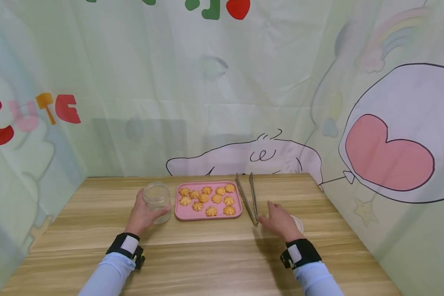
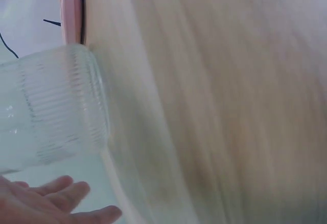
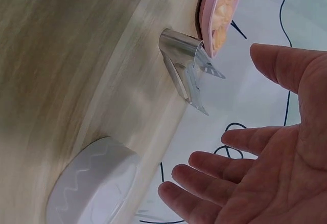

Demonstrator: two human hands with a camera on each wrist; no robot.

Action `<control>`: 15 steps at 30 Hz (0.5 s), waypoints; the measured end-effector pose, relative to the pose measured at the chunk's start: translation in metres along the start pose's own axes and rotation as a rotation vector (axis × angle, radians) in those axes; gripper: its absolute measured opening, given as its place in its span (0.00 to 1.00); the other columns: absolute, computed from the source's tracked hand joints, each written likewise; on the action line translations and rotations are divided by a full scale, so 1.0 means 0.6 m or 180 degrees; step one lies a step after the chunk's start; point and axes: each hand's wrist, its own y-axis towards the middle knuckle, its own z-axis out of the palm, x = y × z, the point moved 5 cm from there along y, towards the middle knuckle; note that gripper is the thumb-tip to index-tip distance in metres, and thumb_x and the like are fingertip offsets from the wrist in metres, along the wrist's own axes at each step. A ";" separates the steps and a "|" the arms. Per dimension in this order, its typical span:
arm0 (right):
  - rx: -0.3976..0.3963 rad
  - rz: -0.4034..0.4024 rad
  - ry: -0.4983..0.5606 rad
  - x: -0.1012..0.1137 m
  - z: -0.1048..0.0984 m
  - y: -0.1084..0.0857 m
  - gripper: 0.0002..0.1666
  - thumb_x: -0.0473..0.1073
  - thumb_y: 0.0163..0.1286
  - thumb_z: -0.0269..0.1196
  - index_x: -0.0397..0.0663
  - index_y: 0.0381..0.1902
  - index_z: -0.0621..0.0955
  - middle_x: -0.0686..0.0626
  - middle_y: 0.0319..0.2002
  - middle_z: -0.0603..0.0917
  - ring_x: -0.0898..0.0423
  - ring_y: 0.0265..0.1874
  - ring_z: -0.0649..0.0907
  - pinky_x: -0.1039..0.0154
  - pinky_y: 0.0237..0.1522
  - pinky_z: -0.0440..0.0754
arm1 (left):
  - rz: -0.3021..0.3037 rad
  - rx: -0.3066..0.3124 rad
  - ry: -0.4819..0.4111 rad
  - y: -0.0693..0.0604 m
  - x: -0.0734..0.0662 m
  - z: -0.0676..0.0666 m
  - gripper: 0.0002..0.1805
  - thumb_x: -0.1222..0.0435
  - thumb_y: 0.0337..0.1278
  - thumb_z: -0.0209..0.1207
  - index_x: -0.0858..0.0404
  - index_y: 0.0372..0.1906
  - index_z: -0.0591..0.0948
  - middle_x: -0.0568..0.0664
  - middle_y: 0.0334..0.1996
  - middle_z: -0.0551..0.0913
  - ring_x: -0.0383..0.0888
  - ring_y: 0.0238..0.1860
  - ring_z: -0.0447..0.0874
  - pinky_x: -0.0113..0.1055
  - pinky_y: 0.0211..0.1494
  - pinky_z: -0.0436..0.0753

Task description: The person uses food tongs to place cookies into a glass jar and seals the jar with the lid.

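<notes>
A clear glass jar [image 1: 157, 194] stands upright left of the pink tray. My left hand [image 1: 141, 214] is at its left side, thumb reaching across the front; in the left wrist view the fingers [image 2: 66, 198] are extended beside the jar [image 2: 48, 106], with a gap between them. My right hand [image 1: 281, 222] hovers with spread fingers just right of the metal tongs [image 1: 255, 203], holding nothing. In the right wrist view the palm [image 3: 276, 173] is bare, near the tongs [image 3: 180, 47] and a white lid [image 3: 92, 183]. That lid [image 1: 298, 224] is partly hidden behind my right hand in the head view.
The pink tray [image 1: 209, 218] holds several swirled cookies [image 1: 211, 211] at the middle of the wooden table [image 1: 207, 255]. Its right edge is close to the tongs, which lie with their arms spread toward the back. A printed curtain [image 1: 140, 82] hangs behind the table and along both sides.
</notes>
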 end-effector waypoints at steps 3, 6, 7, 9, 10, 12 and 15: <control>0.0052 0.0036 0.0022 0.003 -0.002 0.008 0.43 0.50 0.71 0.59 0.22 0.70 0.60 0.21 0.64 0.66 0.28 0.64 0.67 0.36 0.63 0.66 | 0.0048 0.0085 0.0085 -0.003 -0.001 -0.005 0.70 0.49 0.46 0.75 0.68 0.77 0.34 0.77 0.73 0.48 0.72 0.72 0.49 0.66 0.70 0.54; 0.0087 0.0073 0.0060 0.007 -0.004 0.018 0.43 0.50 0.71 0.59 0.22 0.70 0.60 0.21 0.65 0.66 0.28 0.65 0.67 0.37 0.64 0.65 | 0.0154 0.0153 0.0221 -0.006 -0.004 -0.013 0.69 0.50 0.44 0.75 0.68 0.77 0.38 0.76 0.71 0.52 0.72 0.71 0.51 0.66 0.69 0.55; 0.0094 0.0080 0.0051 0.009 -0.004 0.022 0.43 0.50 0.72 0.59 0.21 0.69 0.60 0.22 0.64 0.66 0.29 0.65 0.68 0.37 0.64 0.66 | 0.0196 0.0168 0.0285 -0.008 -0.005 -0.017 0.69 0.50 0.44 0.76 0.69 0.77 0.39 0.76 0.71 0.52 0.72 0.71 0.51 0.66 0.69 0.56; 0.0085 0.0092 0.0033 0.012 -0.005 0.029 0.43 0.51 0.72 0.59 0.21 0.69 0.60 0.22 0.64 0.68 0.29 0.64 0.69 0.38 0.64 0.66 | 0.0250 0.0214 0.0444 -0.011 -0.006 -0.023 0.68 0.49 0.44 0.76 0.71 0.76 0.41 0.77 0.70 0.53 0.73 0.70 0.52 0.67 0.68 0.57; 0.0079 0.0092 0.0017 0.014 -0.005 0.034 0.43 0.51 0.72 0.59 0.21 0.69 0.61 0.22 0.63 0.68 0.29 0.64 0.69 0.38 0.64 0.67 | 0.0262 0.0242 0.0533 -0.012 -0.006 -0.027 0.68 0.48 0.44 0.75 0.72 0.76 0.42 0.78 0.70 0.52 0.74 0.69 0.52 0.68 0.67 0.57; 0.0064 0.0081 -0.0022 0.019 -0.006 0.041 0.44 0.52 0.72 0.59 0.20 0.68 0.61 0.22 0.62 0.70 0.30 0.63 0.70 0.39 0.64 0.68 | 0.0262 0.0299 0.0675 -0.015 -0.006 -0.032 0.68 0.47 0.44 0.75 0.74 0.76 0.42 0.80 0.70 0.50 0.75 0.69 0.51 0.68 0.67 0.57; 0.0054 0.0071 -0.0085 0.024 -0.003 0.053 0.44 0.52 0.71 0.60 0.19 0.66 0.63 0.22 0.59 0.72 0.30 0.61 0.72 0.40 0.62 0.70 | 0.0241 0.0355 0.0862 -0.017 -0.007 -0.039 0.69 0.46 0.44 0.74 0.75 0.76 0.43 0.82 0.69 0.48 0.78 0.68 0.50 0.70 0.65 0.58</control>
